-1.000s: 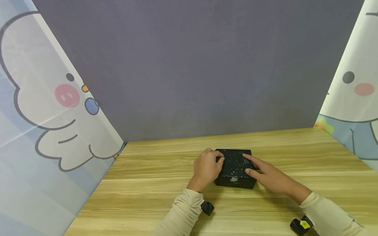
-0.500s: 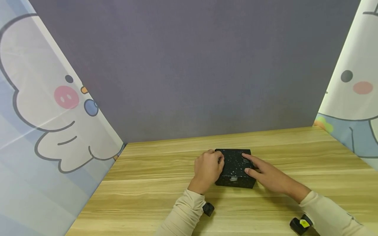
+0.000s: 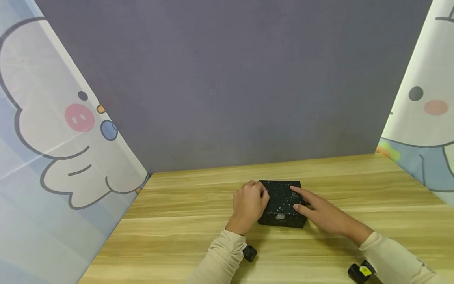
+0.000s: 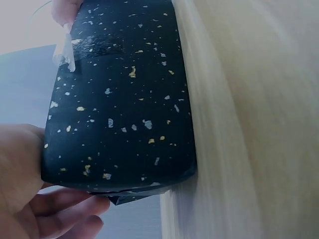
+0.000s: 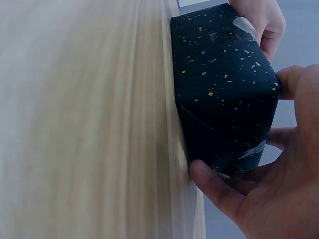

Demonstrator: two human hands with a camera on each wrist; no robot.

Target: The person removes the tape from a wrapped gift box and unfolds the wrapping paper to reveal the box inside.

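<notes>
A black speckled wrapped box (image 3: 281, 200) with bits of clear tape lies on the wooden table (image 3: 184, 221). My left hand (image 3: 248, 205) grips its left end, fingers curled over the top edge. My right hand (image 3: 316, 210) holds the right end, its forefinger stretched onto the lid and its thumb against the near side. In the left wrist view the box (image 4: 119, 104) fills the frame, with my left hand (image 4: 30, 199) at its end. The right wrist view shows the box (image 5: 219, 84) pinched by my right hand (image 5: 271, 194), a finger low against the table.
A grey wall (image 3: 230, 79) closes off the back of the table. Cartoon-printed curtains hang at the left (image 3: 53, 130) and right (image 3: 422, 110). Black wrist cameras (image 3: 250, 253) sit under both cream sleeves. Bare wood lies around the box.
Almost nothing: both hands stay on the box, and my left fingers have drawn slightly closer over its left edge.
</notes>
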